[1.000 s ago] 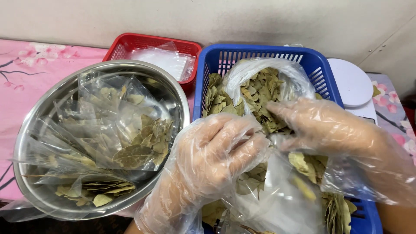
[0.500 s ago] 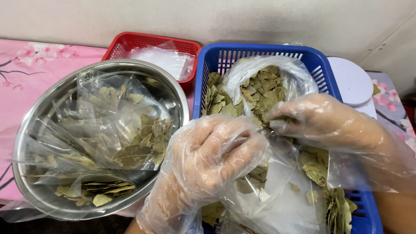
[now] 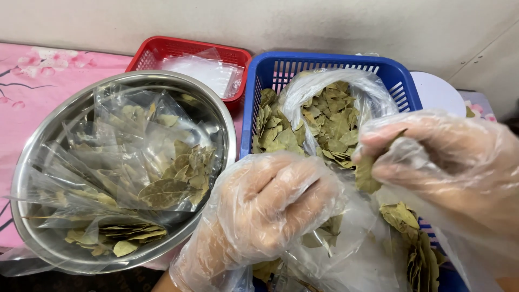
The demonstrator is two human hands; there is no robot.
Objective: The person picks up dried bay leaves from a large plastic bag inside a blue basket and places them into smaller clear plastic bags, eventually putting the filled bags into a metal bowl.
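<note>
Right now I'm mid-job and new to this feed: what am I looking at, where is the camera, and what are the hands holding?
There is one view, from a camera worn on the person's head, looking down at their two hands in thin clear plastic gloves. The left hand is closed around a clear plastic bag. The right hand pinches dried green leaves above it. Under both hands is a blue plastic basket holding a large open bag of loose leaves. To the left sits a round steel bowl with filled clear packets of leaves. Behind it is a red plastic basket of clear plastic. All rest on a pink flowered cloth.
</note>
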